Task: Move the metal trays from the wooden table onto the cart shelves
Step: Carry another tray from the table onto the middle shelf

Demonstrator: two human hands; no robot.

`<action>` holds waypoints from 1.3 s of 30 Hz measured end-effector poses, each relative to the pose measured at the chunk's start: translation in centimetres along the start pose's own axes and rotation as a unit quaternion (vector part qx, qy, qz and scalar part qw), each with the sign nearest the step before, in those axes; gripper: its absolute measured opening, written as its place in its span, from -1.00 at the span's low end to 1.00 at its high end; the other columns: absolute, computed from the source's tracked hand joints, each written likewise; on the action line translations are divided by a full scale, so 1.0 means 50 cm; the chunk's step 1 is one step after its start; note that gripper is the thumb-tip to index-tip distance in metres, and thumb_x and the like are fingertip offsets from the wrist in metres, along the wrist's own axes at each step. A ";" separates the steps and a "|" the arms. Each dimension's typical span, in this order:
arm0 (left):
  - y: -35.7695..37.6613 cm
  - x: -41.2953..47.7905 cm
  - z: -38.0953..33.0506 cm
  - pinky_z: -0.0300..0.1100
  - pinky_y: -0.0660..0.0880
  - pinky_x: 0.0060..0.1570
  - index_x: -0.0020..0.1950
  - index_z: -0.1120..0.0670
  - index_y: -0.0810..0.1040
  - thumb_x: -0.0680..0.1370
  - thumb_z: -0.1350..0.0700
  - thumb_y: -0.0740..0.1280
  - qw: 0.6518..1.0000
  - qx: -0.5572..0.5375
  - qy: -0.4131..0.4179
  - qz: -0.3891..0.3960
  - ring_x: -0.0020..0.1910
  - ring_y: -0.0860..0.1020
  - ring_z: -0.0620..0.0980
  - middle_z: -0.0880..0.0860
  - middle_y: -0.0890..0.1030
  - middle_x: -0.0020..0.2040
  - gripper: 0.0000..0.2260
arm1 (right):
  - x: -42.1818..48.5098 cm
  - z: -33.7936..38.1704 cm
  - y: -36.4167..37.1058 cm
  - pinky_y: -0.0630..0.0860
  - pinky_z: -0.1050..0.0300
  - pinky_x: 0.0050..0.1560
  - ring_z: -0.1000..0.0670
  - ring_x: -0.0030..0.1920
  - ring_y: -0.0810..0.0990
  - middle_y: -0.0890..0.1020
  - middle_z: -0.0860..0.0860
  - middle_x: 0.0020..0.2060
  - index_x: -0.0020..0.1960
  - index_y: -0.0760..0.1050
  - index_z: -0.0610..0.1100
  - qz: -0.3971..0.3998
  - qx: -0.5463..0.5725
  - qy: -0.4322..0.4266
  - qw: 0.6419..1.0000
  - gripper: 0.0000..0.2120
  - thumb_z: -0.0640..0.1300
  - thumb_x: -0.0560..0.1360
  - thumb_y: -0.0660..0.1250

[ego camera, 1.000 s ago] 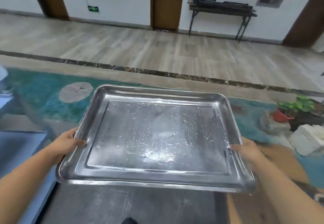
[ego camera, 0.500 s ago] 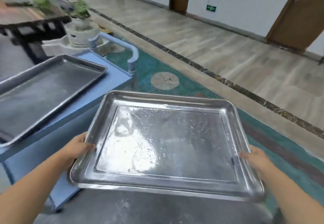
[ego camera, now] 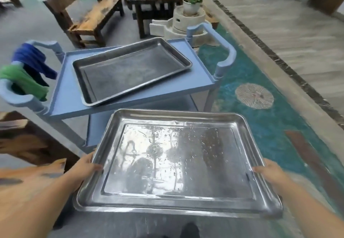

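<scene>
A person carries a wet metal tray (ego camera: 176, 163) level, near the blue cart (ego camera: 130, 96). The left hand (ego camera: 81, 170) and right hand (ego camera: 270, 172) each clamp a side rim, thumbs on top. Another tray (ego camera: 130, 70) fills the top shelf, so the wet rims may slip while lowering toward the lower shelf (ego camera: 104, 131).

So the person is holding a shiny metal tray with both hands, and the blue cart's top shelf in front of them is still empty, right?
Not quite. The head view shows both hands, left hand and right hand, in a grip on the shiny metal tray, but the blue cart's top shelf is not empty: a darker rectangular metal tray already lies on it.
</scene>
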State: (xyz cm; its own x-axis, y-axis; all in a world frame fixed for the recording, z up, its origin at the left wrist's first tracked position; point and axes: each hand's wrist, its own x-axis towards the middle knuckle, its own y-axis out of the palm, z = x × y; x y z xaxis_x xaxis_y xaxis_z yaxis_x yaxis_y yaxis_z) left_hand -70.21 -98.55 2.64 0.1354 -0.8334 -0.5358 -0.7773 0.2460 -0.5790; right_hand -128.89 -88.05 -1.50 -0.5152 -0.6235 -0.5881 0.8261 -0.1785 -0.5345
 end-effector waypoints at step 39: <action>0.044 0.546 0.224 -0.20 0.49 -0.29 0.14 0.06 0.53 0.49 0.31 0.40 0.985 -0.093 -0.137 -0.053 -0.18 0.65 0.05 0.06 0.66 -0.09 -0.73 | 0.586 0.338 0.471 0.50 0.03 -0.09 -0.16 -0.20 0.59 0.63 -0.15 -0.19 0.09 0.53 -0.36 0.065 -0.150 -0.022 0.986 -0.78 -0.33 0.46 0.40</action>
State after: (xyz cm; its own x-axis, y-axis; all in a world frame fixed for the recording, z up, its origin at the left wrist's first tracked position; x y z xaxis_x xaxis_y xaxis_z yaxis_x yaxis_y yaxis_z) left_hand -61.34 -115.22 -20.19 0.3635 -0.6781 -0.6388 -0.8449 0.0488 -0.5327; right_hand -120.66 -123.36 -21.06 -0.3940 -0.6598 -0.6398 0.7759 0.1344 -0.6164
